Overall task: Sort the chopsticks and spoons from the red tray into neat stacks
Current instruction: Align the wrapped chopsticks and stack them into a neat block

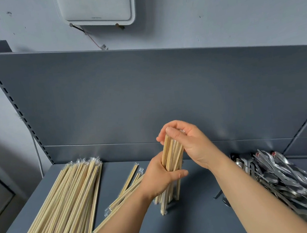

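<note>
The left hand (162,177) grips a bundle (172,155) of wrapped chopsticks round its middle, and the right hand (187,141) caps the top ends, its fingers and thumb curled over them. The bundle stands nearly upright with its lower ends on the shelf (196,223), probably so that the tips can be knocked level before it is laid down. A few loose chopsticks (127,186) lie at a slant just left of it, not yet gathered. Further left is the big stack (63,200), its sticks laid parallel with their wrapper ends toward the back panel (147,98), which looks like where the bundle belongs. The spoons (285,175) are piled well apart on the right, which keeps the two kinds separate. No red tray is in view.
</note>
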`<move>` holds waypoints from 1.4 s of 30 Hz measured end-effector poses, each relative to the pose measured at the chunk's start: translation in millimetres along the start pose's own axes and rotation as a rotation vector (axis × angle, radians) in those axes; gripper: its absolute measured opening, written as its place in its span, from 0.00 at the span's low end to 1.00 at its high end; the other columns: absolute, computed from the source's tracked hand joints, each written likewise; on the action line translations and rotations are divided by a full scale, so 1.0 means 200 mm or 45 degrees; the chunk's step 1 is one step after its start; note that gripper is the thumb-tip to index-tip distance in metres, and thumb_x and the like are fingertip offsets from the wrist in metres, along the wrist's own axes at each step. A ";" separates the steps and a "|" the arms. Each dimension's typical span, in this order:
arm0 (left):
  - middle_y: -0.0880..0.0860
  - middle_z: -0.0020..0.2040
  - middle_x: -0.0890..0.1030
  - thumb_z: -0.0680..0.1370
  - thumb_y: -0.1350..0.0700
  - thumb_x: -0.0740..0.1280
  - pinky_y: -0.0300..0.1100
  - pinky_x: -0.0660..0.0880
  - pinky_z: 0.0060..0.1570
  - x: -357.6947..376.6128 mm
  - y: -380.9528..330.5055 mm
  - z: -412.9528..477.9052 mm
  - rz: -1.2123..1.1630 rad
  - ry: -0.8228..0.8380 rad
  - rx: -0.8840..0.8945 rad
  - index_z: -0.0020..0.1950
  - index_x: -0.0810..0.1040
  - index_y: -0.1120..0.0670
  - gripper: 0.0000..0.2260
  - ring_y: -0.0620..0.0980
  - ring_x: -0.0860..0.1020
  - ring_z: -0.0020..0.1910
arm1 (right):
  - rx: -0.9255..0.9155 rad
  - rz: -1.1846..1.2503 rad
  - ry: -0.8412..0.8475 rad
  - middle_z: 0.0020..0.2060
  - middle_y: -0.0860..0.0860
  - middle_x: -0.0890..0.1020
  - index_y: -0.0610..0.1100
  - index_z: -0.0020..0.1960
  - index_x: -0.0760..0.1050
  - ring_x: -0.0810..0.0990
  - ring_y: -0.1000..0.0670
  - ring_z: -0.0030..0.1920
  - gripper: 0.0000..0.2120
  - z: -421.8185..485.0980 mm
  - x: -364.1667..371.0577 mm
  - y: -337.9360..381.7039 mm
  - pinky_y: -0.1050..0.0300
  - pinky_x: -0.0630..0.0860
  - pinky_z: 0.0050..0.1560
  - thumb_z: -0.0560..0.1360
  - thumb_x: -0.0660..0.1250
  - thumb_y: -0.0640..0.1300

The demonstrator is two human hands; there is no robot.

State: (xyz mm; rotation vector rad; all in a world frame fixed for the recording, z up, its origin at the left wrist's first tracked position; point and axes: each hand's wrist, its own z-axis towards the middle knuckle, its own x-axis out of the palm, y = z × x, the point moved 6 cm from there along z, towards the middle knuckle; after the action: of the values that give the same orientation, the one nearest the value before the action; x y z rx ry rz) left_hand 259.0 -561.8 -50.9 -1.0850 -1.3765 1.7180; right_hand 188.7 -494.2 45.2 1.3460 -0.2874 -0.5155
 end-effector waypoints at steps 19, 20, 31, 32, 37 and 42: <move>0.55 0.39 0.79 0.76 0.57 0.68 0.38 0.74 0.25 -0.74 0.18 -0.18 0.221 -0.640 -0.524 0.52 0.69 0.56 0.10 0.48 0.79 0.31 | 0.436 -0.938 0.468 0.43 0.57 0.77 0.50 0.61 0.77 0.75 0.60 0.37 0.21 0.06 0.35 -0.66 0.66 0.73 0.39 0.69 0.72 0.42; 0.55 0.39 0.79 0.75 0.57 0.69 0.37 0.74 0.24 -0.77 0.21 -0.19 0.295 -0.629 -0.569 0.51 0.70 0.56 0.09 0.48 0.79 0.31 | 0.464 -0.993 0.499 0.44 0.57 0.75 0.51 0.63 0.76 0.75 0.59 0.37 0.23 0.06 0.36 -0.70 0.65 0.72 0.38 0.69 0.72 0.42; 0.49 0.40 0.78 0.72 0.53 0.69 0.42 0.71 0.37 -0.85 0.36 -0.23 0.964 -0.523 -0.656 0.50 0.72 0.52 0.10 0.51 0.78 0.40 | 0.480 -1.137 0.522 0.51 0.54 0.66 0.59 0.57 0.77 0.78 0.46 0.41 0.19 0.05 0.43 -0.86 0.50 0.80 0.39 0.73 0.67 0.39; 0.49 0.40 0.78 0.72 0.53 0.69 0.41 0.71 0.37 -0.85 0.36 -0.22 1.009 -0.507 -0.650 0.49 0.71 0.51 0.10 0.52 0.77 0.40 | 0.482 -1.136 0.521 0.50 0.54 0.66 0.58 0.56 0.77 0.79 0.45 0.42 0.18 0.05 0.43 -0.86 0.48 0.80 0.39 0.73 0.66 0.38; 0.54 0.52 0.74 0.72 0.54 0.70 0.41 0.69 0.42 -0.86 0.41 -0.24 1.127 -0.453 -0.710 0.51 0.70 0.54 0.13 0.53 0.74 0.47 | 0.472 -1.157 0.530 0.49 0.54 0.67 0.57 0.50 0.79 0.76 0.50 0.41 0.16 0.06 0.42 -0.82 0.50 0.80 0.42 0.73 0.66 0.36; 0.58 0.65 0.67 0.72 0.44 0.72 0.45 0.68 0.63 -0.86 0.46 -0.26 1.303 -0.470 -0.636 0.63 0.69 0.56 0.27 0.56 0.69 0.63 | 0.484 -1.141 0.509 0.52 0.52 0.68 0.47 0.56 0.82 0.74 0.51 0.43 0.16 0.04 0.43 -0.78 0.59 0.76 0.50 0.75 0.64 0.32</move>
State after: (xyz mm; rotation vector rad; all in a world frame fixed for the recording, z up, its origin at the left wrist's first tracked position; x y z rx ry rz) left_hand 379.1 -712.1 -112.9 -2.0835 -1.6628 2.4244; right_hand 229.2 -566.1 -112.8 1.8915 0.6119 -0.9369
